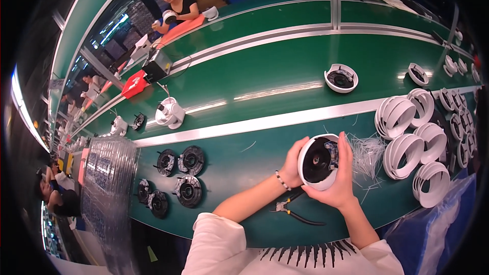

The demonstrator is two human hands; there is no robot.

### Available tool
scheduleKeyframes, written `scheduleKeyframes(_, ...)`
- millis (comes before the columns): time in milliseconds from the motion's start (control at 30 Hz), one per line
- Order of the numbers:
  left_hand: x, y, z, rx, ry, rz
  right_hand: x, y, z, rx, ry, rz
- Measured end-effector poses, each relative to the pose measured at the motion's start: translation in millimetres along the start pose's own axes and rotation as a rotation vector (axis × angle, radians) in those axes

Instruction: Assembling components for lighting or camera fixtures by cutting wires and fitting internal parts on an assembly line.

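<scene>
White round housing, black guts showing, cupped snug between left hand and right hand from where I'm standing, pliers lying nearby.

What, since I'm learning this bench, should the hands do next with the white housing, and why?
With the left hand supporting the white housing, perhaps ease the right hand slightly back. Its fingers lie along the housing's edge beside the circuit board and cover that side, so uncovering it would probably let the edge there be checked.
</scene>
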State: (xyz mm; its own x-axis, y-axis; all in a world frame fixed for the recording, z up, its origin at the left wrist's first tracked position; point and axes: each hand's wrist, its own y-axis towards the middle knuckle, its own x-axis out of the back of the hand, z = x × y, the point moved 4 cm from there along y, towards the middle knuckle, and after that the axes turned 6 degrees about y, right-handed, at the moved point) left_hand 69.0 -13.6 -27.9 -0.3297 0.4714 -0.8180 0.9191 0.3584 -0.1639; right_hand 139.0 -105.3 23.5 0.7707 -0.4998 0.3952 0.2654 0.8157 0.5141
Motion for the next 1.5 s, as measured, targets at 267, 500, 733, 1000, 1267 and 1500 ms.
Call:
scheduleKeyframes(267, -16, -4, -8, 0.016, -0.017, 0.084, 14, 18, 9, 0.163, -0.125, 0.164)
scheduleKeyframes(500, -8, -15, -9, -0.157, 0.056, 0.105, 6, 19, 5, 0.098, -0.143, 0.191)
scheduleKeyframes(733, -22, -14, -3, -0.261, 0.203, 0.053, 12, 4, 12, 0.039, -0.182, -0.083)
scheduleKeyframes(1000, 1, 16, -17, -0.225, 0.054, -0.130, 0, -19, -4, 0.036, -0.269, -0.048)
scheduleKeyframes(1267, 75, 72, -94, -0.405, 0.091, -0.349, -40, -49, 20, 0.069, -0.288, 0.768)
scheduleKeyframes(1500, 181, 103, -157, -0.551, -0.037, -0.563, -49, -54, 14, 0.053, -0.393, 0.972)
